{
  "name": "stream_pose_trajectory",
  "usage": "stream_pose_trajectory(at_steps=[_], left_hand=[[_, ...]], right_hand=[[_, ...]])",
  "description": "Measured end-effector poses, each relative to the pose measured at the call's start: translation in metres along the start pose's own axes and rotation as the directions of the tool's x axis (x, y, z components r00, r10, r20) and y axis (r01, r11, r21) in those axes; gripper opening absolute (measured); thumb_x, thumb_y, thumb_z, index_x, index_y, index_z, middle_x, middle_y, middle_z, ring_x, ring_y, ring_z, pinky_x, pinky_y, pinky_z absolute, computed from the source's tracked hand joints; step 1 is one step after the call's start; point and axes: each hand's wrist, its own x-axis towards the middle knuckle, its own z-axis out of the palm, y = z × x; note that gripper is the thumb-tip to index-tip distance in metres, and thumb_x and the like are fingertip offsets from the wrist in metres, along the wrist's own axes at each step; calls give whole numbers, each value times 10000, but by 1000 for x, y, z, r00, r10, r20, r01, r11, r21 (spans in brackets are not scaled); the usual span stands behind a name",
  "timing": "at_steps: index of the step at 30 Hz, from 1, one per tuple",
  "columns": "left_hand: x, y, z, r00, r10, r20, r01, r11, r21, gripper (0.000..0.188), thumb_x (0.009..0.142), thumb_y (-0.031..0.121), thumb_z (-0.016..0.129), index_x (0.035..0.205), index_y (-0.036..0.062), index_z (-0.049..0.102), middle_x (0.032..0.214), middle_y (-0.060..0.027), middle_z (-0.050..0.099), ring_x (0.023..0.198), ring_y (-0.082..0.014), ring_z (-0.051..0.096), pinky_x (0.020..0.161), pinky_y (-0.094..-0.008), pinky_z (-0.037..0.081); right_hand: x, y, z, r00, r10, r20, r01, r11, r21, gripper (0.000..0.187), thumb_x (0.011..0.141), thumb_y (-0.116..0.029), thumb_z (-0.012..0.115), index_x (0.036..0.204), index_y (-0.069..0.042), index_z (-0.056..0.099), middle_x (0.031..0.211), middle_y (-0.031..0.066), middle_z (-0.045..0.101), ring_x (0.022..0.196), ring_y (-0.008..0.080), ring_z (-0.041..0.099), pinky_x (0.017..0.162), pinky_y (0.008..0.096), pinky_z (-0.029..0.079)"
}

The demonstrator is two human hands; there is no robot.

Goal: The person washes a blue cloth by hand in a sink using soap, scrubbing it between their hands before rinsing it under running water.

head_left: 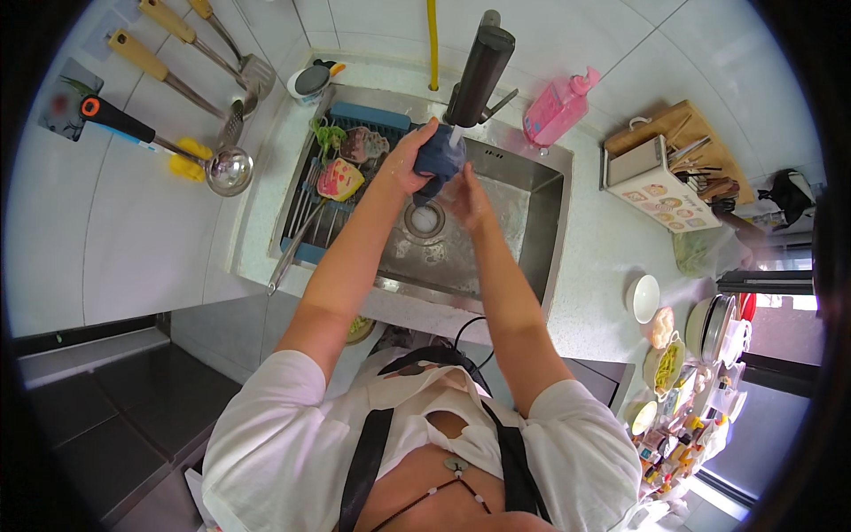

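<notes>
Head view: I see the left hand [411,161] gripping dark blue cloth [438,157] under the faucet [480,73]; whether the right hand [470,197] grips, I can't tell.

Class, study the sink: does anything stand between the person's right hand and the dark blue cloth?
Nothing visible does. The left hand holds the dark blue cloth under the faucet; the right hand is close beside it, though whether it touches the cloth is unclear.

A dark-blue cloth [434,158] hangs bunched under running water [455,136].
</notes>
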Motion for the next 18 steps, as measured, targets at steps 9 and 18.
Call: stream_pose_trajectory(at_steps=[9, 18], left_hand=[[2, -6, -63, 970, 138, -203, -46, 914, 403, 257, 819, 300, 547, 969, 91, 535, 897, -49, 578, 806, -166, 575, 714, -309, 473], [6, -54, -78, 921, -74, -383, 157, 969, 192, 602, 740, 611, 467, 1219, 248, 428, 1373, -77, 179, 1273, -332, 71, 939, -611, 10]], right_hand=[[-12, -13, 25, 982, -166, 90, 150, 975, 165, 448, 796, -402, 560, 1090, -71, 488, 1020, 74, 551, 906, 200, 540, 764, 348, 443], [-32, -50, 56, 944, -319, 84, 330, 910, -252, 172, 768, -196, 622, 838, -65, 536, 740, -10, 547, 653, 70, 511, 569, 210, 398]])
